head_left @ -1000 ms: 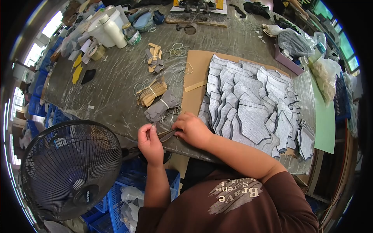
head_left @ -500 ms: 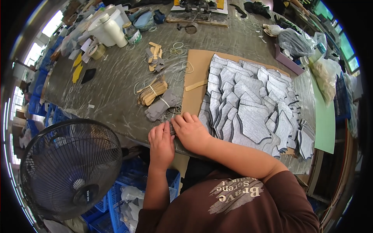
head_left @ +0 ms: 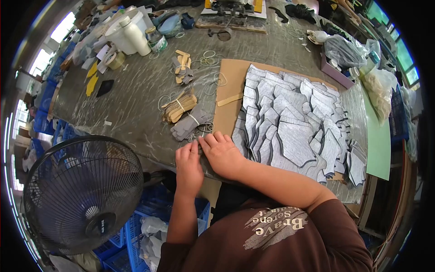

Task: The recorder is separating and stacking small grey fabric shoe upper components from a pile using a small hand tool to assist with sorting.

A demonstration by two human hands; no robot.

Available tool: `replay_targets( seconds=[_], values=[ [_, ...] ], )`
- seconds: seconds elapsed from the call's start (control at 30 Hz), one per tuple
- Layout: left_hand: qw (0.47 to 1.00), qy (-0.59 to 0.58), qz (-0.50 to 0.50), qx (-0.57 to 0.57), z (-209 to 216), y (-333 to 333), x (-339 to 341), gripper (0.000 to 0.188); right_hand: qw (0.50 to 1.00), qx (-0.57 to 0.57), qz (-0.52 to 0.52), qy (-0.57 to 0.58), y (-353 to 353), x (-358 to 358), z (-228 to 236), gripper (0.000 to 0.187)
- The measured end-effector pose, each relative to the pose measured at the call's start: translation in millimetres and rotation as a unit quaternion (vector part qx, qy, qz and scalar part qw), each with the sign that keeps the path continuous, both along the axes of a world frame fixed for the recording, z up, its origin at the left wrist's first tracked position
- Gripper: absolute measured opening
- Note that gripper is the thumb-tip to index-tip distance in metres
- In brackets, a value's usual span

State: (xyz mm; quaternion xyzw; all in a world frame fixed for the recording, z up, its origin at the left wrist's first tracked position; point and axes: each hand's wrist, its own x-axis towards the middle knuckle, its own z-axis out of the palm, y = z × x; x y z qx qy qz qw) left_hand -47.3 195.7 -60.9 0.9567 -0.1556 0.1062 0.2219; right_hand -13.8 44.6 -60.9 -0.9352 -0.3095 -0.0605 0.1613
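Observation:
Close together at the table's near edge, my left hand (head_left: 189, 167) and my right hand (head_left: 222, 154) have their fingers bent inward, tips almost meeting. Whatever lies between the fingertips is hidden or too small to name. Just beyond them is a grey bundle of flat cut strips (head_left: 188, 123) tied with a rubber band, with loose rubber bands beside it. A tan bundle of strips (head_left: 177, 109), also banded, lies against the grey one. To the right of my right hand, overlapping grey cut pieces (head_left: 294, 140) are spread over a brown cardboard sheet (head_left: 226, 84).
A black fan (head_left: 84, 195) stands at the left, near my left forearm. Farther off are another small banded bundle (head_left: 182, 65), a white bottle (head_left: 135, 36), a roll of tape (head_left: 114, 60) and a pink box (head_left: 336, 70). Blue crates (head_left: 133, 240) sit below the table edge.
Both hands stay at the same spot, with only a slight shift of the fingers. The head view has moved a little; nothing on the table is visibly displaced.

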Motion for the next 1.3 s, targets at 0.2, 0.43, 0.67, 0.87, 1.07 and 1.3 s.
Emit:
replay_targets(
  seconds=[0.2, 0.43, 0.67, 0.87, 1.07, 1.3],
  values=[
    [0.999, 0.048, -0.004, -0.005, 10, -3, -2, 0.056, 0.999, 0.042, 0.003, 0.020, 0, 2, -1, 0.048],
    [1.000, 0.003, 0.024, -0.003, 5, -2, 1, 0.046, 1.000, 0.028, 0.004, 0.006, 4, 2, -4, 0.048],
    [0.974, -0.150, 0.125, -0.115, -1, -2, -5, 0.041, 0.992, 0.109, -0.014, 0.061, 3, 4, -6, 0.027],
    [0.983, -0.142, 0.089, -0.073, 0, 0, -3, 0.022, 0.996, 0.077, -0.019, 0.035, 4, 7, -5, 0.020],
    [0.988, -0.121, 0.080, -0.056, -2, 3, -3, 0.013, 0.999, 0.038, -0.003, 0.019, 7, 5, -2, 0.020],
    [0.985, -0.118, 0.107, -0.065, 4, 0, 3, 0.024, 0.999, 0.041, -0.002, 0.002, 6, 3, -5, 0.020]
  ],
)
